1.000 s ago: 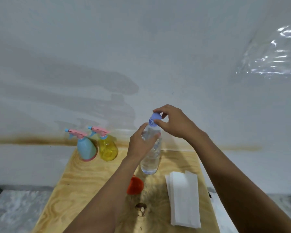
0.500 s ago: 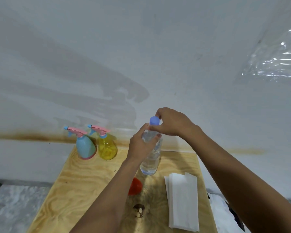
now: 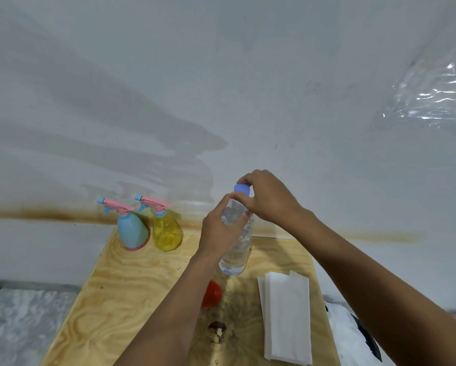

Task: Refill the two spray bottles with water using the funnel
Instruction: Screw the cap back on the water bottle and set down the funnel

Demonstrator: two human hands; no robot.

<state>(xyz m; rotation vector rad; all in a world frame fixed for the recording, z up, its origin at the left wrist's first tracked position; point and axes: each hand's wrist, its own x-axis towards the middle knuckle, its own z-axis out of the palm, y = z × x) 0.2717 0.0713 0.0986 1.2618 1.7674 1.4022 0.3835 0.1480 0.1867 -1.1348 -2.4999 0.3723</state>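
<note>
Up against a stained white wall (image 3: 248,75), both hands' fingers (image 3: 244,180) grip a water bottle (image 3: 236,249) over the plywood table (image 3: 132,281).

There are two spray bottles, one blue (image 3: 132,229) and one yellow (image 3: 167,229), standing side by side to the left of the left hand (image 3: 219,233). One clear water bottle (image 3: 236,256) with one blue cap (image 3: 242,188) is between the two hands, left and right (image 3: 267,198). Below the left hand is one red thing (image 3: 211,297), probably the funnel but half hidden by the forearm, and below the right hand lies one stack of white paper towels (image 3: 286,317).
</note>
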